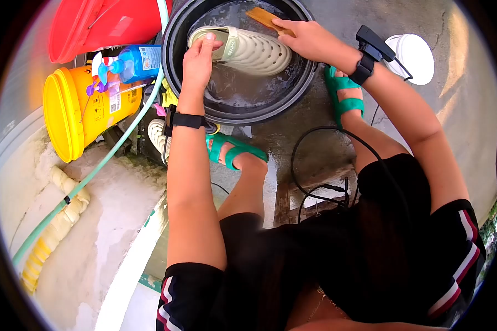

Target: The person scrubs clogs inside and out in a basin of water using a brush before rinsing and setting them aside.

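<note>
A cream clog with many holes (259, 54) is held over a round black basin (237, 117) of murky water. My left hand (197, 59) is closed on the clog's heel end, its thumb on the rim by the strap. My right hand (309, 39) grips a wooden brush (264, 17) at the clog's toe end; the brush's underside and bristles are hidden. A second cream clog (158, 135) lies on the ground left of my left wrist, partly covered by the forearm.
A red bucket (77, 30), a yellow bucket (66, 116) and a blue spray bottle (135, 63) stand at the left. A pale green hose (113, 144) runs beside the basin. A white round container (414, 59) is at the right. Black cables (295, 160) loop near my legs.
</note>
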A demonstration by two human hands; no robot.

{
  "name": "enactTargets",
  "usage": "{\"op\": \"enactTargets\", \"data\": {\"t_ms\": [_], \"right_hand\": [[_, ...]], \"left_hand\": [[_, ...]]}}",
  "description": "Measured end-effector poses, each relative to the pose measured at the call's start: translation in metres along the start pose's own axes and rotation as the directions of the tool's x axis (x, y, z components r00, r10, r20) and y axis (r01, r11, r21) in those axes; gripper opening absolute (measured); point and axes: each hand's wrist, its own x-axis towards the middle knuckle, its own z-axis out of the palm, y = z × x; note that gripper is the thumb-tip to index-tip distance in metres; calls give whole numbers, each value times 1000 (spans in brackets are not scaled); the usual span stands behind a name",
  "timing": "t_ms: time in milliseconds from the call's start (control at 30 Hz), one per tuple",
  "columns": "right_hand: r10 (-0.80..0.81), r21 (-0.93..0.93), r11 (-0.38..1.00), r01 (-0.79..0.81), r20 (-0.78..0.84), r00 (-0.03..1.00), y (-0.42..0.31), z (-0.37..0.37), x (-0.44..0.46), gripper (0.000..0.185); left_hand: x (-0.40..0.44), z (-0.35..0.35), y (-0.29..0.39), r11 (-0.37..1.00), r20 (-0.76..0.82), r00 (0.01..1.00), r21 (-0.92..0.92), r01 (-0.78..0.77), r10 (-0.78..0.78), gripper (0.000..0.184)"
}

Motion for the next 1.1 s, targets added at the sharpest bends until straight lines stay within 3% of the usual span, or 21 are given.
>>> {"op": "enactTargets", "data": {"t_ms": [33,67,100,167,200,300,333,400,500,567,600,633,700,767,800,833,900,933,1033,1100], "right_hand": [[-10,-4,1000,10,0,1000,1,-1,-1,50],[-19,-7,1000,19,0,1000,3,-1,-2,50],[-28,-11,1000,28,2,1000,4,-1,-4,50],[-45,-8,999,45,5,999,6,-1,-7,50],[-54,-6,999,54,6,999,7,0,-8,50],[-64,17,998,63,27,998,8,-1,-11,50],[-52,-36,998,52,20,998,6,-2,-13,50],[-30,-142,989,31,8,1000,-4,-1,-18,50],[-133,-321,939,123,-10,991,-8,8,-21,49],[-146,-313,939,144,16,989,-6,7,-17,49],[-140,-296,944,143,30,990,-1,8,-15,49],[-135,-281,949,143,48,990,2,7,-15,49],[-168,-276,945,173,43,985,4,6,-18,49],[-176,-274,942,193,85,981,-1,8,-23,48],[-162,-283,940,189,118,980,-3,8,-24,48],[-144,-298,937,183,148,979,-3,6,-23,48],[-167,-323,931,172,44,985,-6,5,-27,40],[-181,-330,928,171,0,983,-8,7,-28,37],[-192,-406,898,171,-10,981,-14,5,-17,46],[-181,-463,872,157,-7,983,-9,24,-7,36]], "left_hand": [[3,-10,-3,950,-80,996,313,-9,35,42],[2,-13,-4,750,-65,998,661,29,18,37],[0,-14,-4,429,-58,998,901,54,-4,32],[-8,-6,-15,204,31,994,979,-8,-108,25],[-7,-1,-35,160,23,991,987,-2,-130,23],[-5,31,-65,-161,-138,958,982,99,-250,25],[-4,41,-62,-246,-65,921,969,-34,-384,26],[-9,43,-78,47,120,930,993,-110,-347,36],[-10,32,-69,197,404,822,914,-353,-401,41],[-8,23,-30,177,294,744,956,-235,-600,41],[-10,23,22,119,144,644,990,-83,-751,38],[-25,18,37,121,135,828,989,-81,-544,38],[-31,21,72,133,69,915,991,-17,-397,38],[-15,26,60,135,224,974,965,-225,21,41],[-2,30,58,154,321,946,933,-324,50,46],[17,35,47,313,342,938,898,-310,-50,48],[55,41,10,605,429,869,768,-209,-245,53],[67,42,12,624,470,818,759,-184,-331,58],[66,41,20,484,495,728,838,-254,-474,58],[55,41,18,401,450,747,877,-265,-490,51]]}}
